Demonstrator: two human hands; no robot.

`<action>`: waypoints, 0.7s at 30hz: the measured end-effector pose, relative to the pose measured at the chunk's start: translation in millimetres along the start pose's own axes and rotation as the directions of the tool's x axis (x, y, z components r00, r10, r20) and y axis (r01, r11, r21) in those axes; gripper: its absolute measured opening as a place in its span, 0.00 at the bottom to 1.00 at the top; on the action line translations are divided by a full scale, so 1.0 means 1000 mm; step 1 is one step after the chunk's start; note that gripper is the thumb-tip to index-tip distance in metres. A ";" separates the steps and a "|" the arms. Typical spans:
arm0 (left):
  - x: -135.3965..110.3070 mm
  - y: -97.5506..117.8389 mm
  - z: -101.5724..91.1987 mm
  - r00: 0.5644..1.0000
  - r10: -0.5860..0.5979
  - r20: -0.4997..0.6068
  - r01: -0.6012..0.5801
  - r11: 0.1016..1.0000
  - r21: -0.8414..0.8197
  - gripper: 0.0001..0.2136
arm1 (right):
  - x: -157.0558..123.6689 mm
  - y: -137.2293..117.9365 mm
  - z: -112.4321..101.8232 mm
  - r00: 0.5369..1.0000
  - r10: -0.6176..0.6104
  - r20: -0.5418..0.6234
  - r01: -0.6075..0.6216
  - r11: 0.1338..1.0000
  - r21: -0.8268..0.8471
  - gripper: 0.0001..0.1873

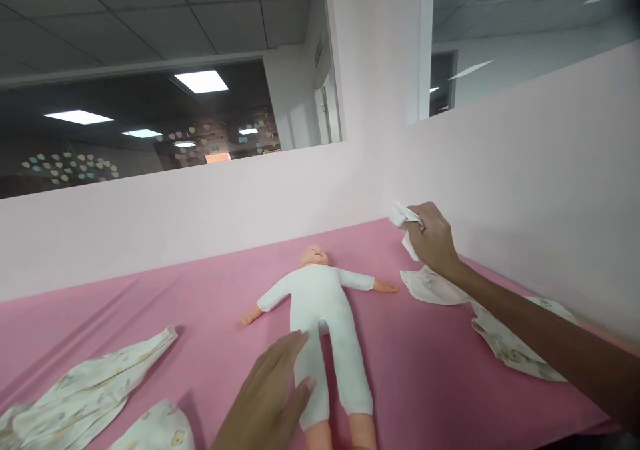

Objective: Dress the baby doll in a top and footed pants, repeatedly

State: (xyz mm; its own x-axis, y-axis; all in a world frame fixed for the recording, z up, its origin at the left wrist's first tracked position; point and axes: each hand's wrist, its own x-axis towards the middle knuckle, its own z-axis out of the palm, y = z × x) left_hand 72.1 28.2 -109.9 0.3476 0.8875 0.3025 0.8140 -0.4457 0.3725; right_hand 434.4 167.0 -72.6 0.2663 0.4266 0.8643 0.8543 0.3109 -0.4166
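On the pink sheet lies a baby doll [317, 297] on its back, arms spread, with a white body and bare hands, feet and head. My left hand [267, 390] is over the doll's leg on the left, fingers stretched out and holding nothing; whether it touches the leg I cannot tell. Away to the right, beyond the doll's arm, my right hand [434, 237] is closed around a crumpled white cloth [404, 215], raised above the sheet. Below that hand lies a white cloth piece [433, 287], partly hidden by my forearm.
Patterned baby clothes [95, 383] lie at the left, with a rounded patterned piece [157, 430] at the front edge. Another patterned garment [515, 343] lies under my right forearm. White walls [240, 203] with windows meet in a corner behind the pink sheet [215, 290].
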 end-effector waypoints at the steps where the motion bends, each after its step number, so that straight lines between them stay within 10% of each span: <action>1: 0.005 0.010 0.006 0.999 -0.034 0.011 0.034 0.998 -0.061 0.23 | 0.003 -0.026 -0.011 0.996 -0.069 -0.058 0.076 0.990 0.120 0.10; 7: 0.037 0.057 0.018 0.987 -0.161 -0.025 0.132 0.881 -0.453 0.38 | -0.009 -0.157 -0.066 0.977 -0.208 -0.046 0.200 0.815 0.544 0.10; 10: 0.054 0.064 0.008 0.987 -0.149 -0.058 0.086 0.802 -0.591 0.28 | -0.019 -0.185 -0.080 0.927 -0.364 -0.090 0.331 0.684 0.650 0.13; 14: 0.061 0.057 -0.011 0.988 -0.127 -0.085 0.047 0.780 -0.624 0.14 | -0.023 -0.184 -0.090 0.871 -0.472 -0.137 0.435 0.610 0.662 0.15; 21: 0.042 0.042 -0.056 0.979 -0.200 -0.051 0.128 0.782 -0.610 0.17 | -0.019 -0.144 -0.096 0.978 -0.139 -0.154 0.197 0.859 0.473 0.13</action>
State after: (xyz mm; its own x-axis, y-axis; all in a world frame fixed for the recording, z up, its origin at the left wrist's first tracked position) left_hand 94.5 40.4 -32.6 0.1540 0.9516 0.2661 0.3973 -0.3062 0.8651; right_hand 349.7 32.5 -2.0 0.2104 0.2431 0.9469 0.5745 0.7530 -0.3210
